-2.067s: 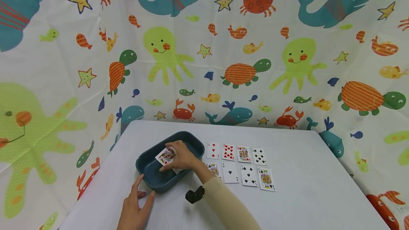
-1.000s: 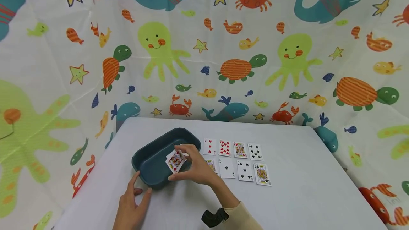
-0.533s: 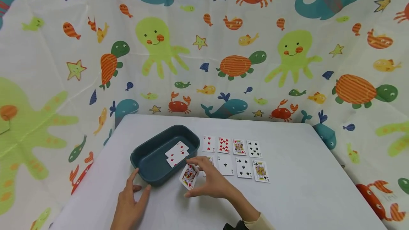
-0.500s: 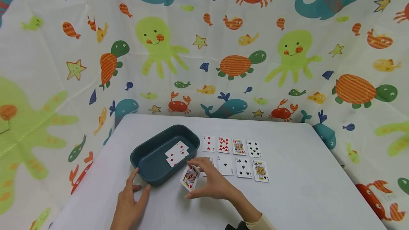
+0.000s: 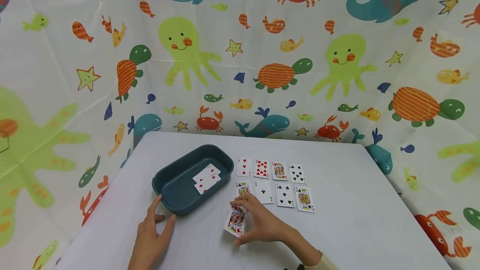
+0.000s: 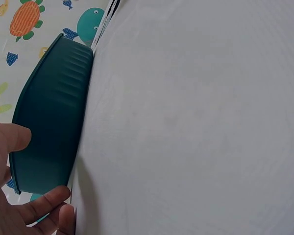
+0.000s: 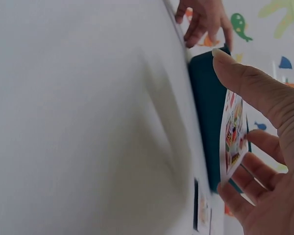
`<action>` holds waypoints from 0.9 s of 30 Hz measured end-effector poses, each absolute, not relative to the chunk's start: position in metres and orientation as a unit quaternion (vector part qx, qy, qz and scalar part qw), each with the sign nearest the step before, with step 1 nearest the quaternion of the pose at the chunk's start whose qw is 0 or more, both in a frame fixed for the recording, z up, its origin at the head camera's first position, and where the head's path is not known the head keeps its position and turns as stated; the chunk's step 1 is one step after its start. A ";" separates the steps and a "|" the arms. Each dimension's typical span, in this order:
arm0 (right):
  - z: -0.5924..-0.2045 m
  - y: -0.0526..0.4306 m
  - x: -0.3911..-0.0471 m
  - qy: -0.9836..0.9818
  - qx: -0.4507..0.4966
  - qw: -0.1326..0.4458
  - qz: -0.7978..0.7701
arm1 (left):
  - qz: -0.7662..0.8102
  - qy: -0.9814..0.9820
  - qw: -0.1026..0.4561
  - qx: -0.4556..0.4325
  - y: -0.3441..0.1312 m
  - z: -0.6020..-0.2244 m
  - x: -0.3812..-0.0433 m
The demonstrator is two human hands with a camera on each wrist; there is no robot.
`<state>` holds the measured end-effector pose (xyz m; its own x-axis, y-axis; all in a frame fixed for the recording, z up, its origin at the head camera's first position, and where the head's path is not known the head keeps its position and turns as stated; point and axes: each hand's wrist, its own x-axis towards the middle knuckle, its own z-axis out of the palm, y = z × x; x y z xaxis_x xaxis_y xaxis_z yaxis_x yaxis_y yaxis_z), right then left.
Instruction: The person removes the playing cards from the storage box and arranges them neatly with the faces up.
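Observation:
My right hand [image 5: 264, 222] holds a playing card [image 5: 235, 221], a face card of diamonds, between thumb and fingertips. The card is tilted over the white table, just in front of the laid-out cards. In the right wrist view the same card [image 7: 233, 132] stands between the thumb and the curved fingers. My left hand [image 5: 151, 234] rests at the near left corner of a dark teal tray [image 5: 180, 209], fingers spread and touching it. In the left wrist view its thumb lies against the tray's side [image 6: 54, 122]. Inside the tray lie overlapping diamond cards [image 5: 207, 178].
Two rows of face-up cards lie right of the tray: the back row has hearts [image 5: 261, 168] and a spade card [image 5: 297, 173]; the front row has clubs [image 5: 263, 192] and spades [image 5: 285, 195]. A sea-animal curtain [image 5: 240, 11] hangs behind the white table [image 5: 348, 203].
My right hand has lifted the diamond face card out of the tray and carried it right and toward me, uncovering the diamond cards inside. My left hand has stayed at the tray's corner.

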<state>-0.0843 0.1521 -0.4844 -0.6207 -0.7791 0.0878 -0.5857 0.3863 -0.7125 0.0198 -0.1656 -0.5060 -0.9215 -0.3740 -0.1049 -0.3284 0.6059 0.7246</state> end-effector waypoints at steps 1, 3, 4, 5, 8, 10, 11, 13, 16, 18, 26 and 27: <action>-0.485 0.153 -0.085 0.825 -0.419 0.129 -0.358 | -0.398 -0.896 0.029 0.196 -0.166 -0.506 0.020; -0.486 0.156 -0.086 0.829 -0.429 0.123 -0.338 | -0.398 -0.896 0.030 0.195 -0.166 -0.506 0.020; -0.486 0.157 -0.087 0.831 -0.433 0.122 -0.326 | -0.398 -0.896 0.032 0.195 -0.166 -0.506 0.021; -0.486 0.158 -0.088 0.833 -0.438 0.122 -0.315 | -0.398 -0.896 0.034 0.194 -0.165 -0.505 0.021; -0.485 0.160 -0.089 0.837 -0.450 0.127 -0.284 | -0.396 -0.897 0.038 0.193 -0.165 -0.505 0.022; -0.484 0.161 -0.089 0.840 -0.453 0.137 -0.264 | -0.395 -0.897 0.038 0.194 -0.165 -0.505 0.022; -0.484 0.162 -0.090 0.841 -0.455 0.142 -0.254 | -0.396 -0.897 0.038 0.194 -0.164 -0.505 0.021; -0.484 0.163 -0.090 0.841 -0.461 0.151 -0.240 | -0.396 -0.897 0.036 0.196 -0.164 -0.505 0.021; -0.485 0.164 -0.092 0.839 -0.475 0.152 -0.217 | -0.395 -0.897 0.038 0.195 -0.164 -0.504 0.021; -0.486 0.165 -0.093 0.836 -0.487 0.146 -0.206 | -0.395 -0.897 0.041 0.195 -0.164 -0.504 0.021; -0.486 0.167 -0.097 0.834 -0.491 0.155 -0.199 | -0.397 -0.897 0.064 0.184 -0.164 -0.506 0.022; -0.486 0.167 -0.098 0.834 -0.490 0.156 -0.199 | -0.397 -0.897 0.066 0.183 -0.164 -0.506 0.022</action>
